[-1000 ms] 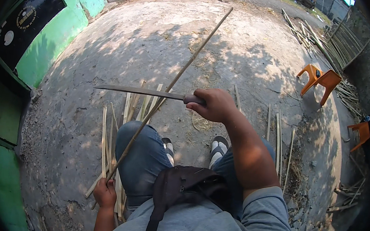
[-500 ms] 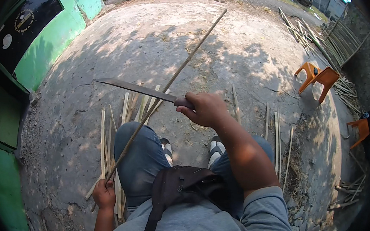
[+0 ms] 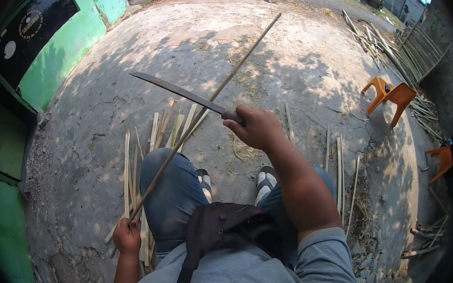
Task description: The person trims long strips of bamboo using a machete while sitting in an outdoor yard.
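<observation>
Low at my left side, my left hand [image 3: 127, 235] is closed around the lower end of a long, thin brown stick [image 3: 237, 66], which looks like a bamboo strip. The stick slants up and away to the right, passing over my left knee. My right hand [image 3: 256, 127] grips the dark handle of a machete [image 3: 179, 90] out in front of me. Its long blade points left and crosses the stick about midway; whether the edge touches it I cannot tell. Several pale split strips [image 3: 126, 173] lie on the ground beside and beyond my left leg.
More thin strips [image 3: 339, 174] lie right of my right leg. An orange plastic chair [image 3: 397, 99] stands at the right, with another orange chair [image 3: 443, 159] nearer. Bamboo poles [image 3: 375, 44] are heaped at the far right by a wall. A green building [image 3: 62, 65] borders the left.
The machete's tip has swung upward and slightly right, so the blade slants more. My right hand has shifted a little right and down. The stick's far end has moved slightly right.
</observation>
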`<control>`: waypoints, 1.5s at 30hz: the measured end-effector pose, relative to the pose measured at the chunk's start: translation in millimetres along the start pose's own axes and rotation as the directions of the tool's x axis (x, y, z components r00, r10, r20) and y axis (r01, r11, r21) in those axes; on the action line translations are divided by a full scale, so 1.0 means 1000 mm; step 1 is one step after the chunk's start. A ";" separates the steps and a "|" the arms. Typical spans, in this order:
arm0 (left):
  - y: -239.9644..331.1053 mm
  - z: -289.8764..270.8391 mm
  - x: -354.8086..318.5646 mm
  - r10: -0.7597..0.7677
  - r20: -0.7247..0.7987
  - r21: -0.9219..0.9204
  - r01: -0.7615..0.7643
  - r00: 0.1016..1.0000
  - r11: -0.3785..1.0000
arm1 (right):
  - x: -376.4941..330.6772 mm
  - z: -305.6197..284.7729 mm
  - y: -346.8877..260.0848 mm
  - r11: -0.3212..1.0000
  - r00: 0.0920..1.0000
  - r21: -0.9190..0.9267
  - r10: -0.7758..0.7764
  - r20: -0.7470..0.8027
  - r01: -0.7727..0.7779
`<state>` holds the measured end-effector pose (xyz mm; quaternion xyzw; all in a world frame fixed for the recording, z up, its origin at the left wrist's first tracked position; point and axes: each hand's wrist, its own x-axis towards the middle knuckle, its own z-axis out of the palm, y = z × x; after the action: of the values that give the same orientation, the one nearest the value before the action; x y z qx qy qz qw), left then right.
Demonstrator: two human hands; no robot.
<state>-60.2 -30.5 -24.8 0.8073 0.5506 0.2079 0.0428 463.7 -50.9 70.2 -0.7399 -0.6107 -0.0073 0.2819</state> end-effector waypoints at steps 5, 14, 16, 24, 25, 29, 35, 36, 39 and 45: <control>0.001 0.007 0.001 0.042 -0.035 -0.006 -0.042 0.999 0.999 | -0.004 0.002 -0.015 0.995 0.992 0.026 -0.102 0.076 0.100; -0.004 0.011 0.001 0.053 -0.047 0.021 -0.052 0.997 0.998 | 0.005 0.001 0.012 0.997 0.998 0.035 -0.065 -0.014 0.065; -0.004 0.010 0.002 0.055 -0.050 0.012 -0.055 0.997 0.998 | 0.005 -0.002 0.019 1.000 1.000 0.025 -0.007 -0.028 0.008; -0.012 0.016 0.000 0.038 -0.011 -0.028 -0.038 0.999 0.999 | 0.004 0.001 0.015 0.987 0.993 0.156 0.054 -0.106 -0.037; -0.010 0.017 0.000 0.041 -0.008 -0.029 -0.041 0.999 0.999 | 0.004 0.002 0.015 0.987 0.994 0.157 -0.002 -0.111 0.019; -0.006 0.019 0.000 0.017 0.015 -0.068 -0.016 1.000 0.998 | 0.000 0.002 -0.002 0.995 0.996 0.065 -0.077 0.053 0.074; -0.011 0.022 -0.004 0.010 0.013 -0.068 -0.009 1.000 0.998 | 0.001 0.002 -0.015 0.974 0.971 0.008 -0.228 0.068 0.228; -0.011 0.022 -0.004 0.023 0.000 -0.080 -0.023 1.000 0.996 | 0.002 -0.003 -0.013 0.973 0.971 -0.012 -0.231 0.061 0.232; -0.009 0.019 -0.005 0.018 -0.019 -0.041 -0.019 1.000 0.999 | 0.004 -0.008 0.006 0.994 0.994 -0.006 -0.105 -0.006 0.105; -0.007 0.013 0.001 0.045 -0.024 0.025 -0.044 0.999 0.999 | 0.000 -0.017 0.021 0.992 0.992 0.049 0.116 -0.058 -0.113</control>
<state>-61.3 -25.0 -38.6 0.8172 0.5356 0.2119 0.0215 488.9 -60.5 76.1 -0.7665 -0.5585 0.0004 0.3170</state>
